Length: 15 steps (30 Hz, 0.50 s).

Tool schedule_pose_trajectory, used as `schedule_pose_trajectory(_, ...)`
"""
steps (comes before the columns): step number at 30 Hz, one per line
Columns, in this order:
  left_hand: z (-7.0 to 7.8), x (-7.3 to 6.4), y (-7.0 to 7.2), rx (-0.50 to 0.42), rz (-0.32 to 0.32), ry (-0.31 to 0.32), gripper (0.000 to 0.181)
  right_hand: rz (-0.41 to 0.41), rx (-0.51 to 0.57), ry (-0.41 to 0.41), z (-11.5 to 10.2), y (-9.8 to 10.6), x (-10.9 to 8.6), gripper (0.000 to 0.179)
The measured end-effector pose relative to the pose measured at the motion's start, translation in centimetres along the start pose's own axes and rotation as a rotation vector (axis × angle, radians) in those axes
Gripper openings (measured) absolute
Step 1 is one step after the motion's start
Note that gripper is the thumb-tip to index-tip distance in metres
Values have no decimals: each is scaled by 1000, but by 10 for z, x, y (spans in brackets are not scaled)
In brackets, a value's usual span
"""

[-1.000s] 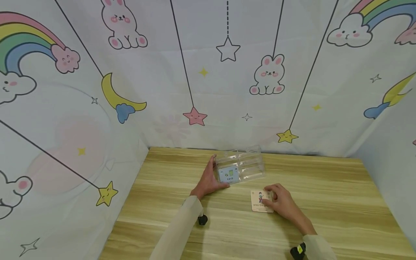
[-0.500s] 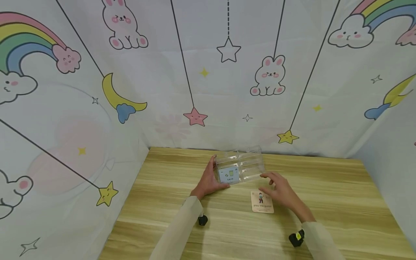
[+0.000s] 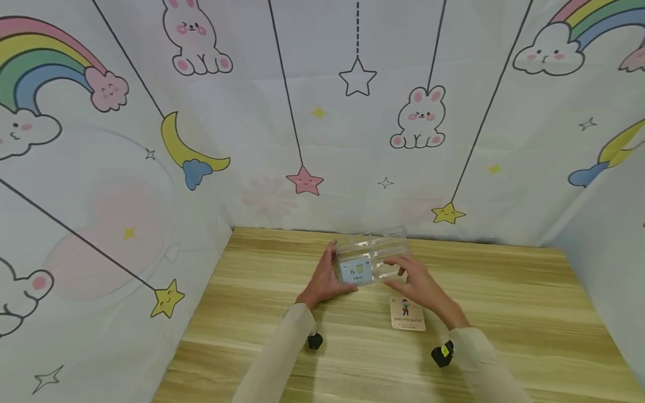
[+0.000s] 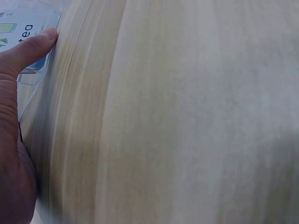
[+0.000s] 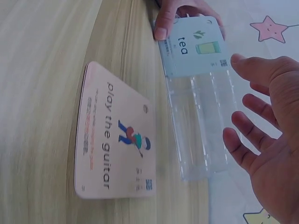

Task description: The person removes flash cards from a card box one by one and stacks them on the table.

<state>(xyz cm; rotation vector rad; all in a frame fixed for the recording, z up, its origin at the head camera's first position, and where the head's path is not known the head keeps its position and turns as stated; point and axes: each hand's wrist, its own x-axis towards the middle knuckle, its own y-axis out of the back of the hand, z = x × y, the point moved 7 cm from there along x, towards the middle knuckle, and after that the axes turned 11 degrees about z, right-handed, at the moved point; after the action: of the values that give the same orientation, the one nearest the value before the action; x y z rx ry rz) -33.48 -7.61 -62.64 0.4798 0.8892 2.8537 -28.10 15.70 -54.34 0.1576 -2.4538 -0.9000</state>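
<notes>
A clear plastic compartment box [image 3: 389, 244] stands tilted near the back edge of the table. In its front left compartment is a pale blue card [image 3: 356, 270] printed "tea". My left hand [image 3: 325, 280] grips the box at its left end, thumb along the front lower edge; the left wrist view shows that thumb [image 4: 35, 46] beside the card. My right hand [image 3: 420, 285] is over the box's front right compartment, holding nothing, fingers loosely bent and apart. Below it lies a stack of pinkish cards [image 5: 119, 140], the top one printed "play the guitar" with a small figure.
The wood-grain table [image 3: 242, 324] runs up to a white cloth backdrop [image 3: 332, 140] printed with rabbits, stars and rainbows. Cloth also closes in the left and right sides. A black wrist camera [image 3: 442, 355] sits at my right cuff.
My right hand has left the guitar cards, moving up and left to the box's right compartment. My left hand and the box have stayed in place.
</notes>
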Motion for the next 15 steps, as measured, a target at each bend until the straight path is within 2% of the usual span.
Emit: schedule_pose_trajectory(15, -1, 0, -1, -3, 0, -15, 138, -30, 81, -55, -2, -29, 12, 45)
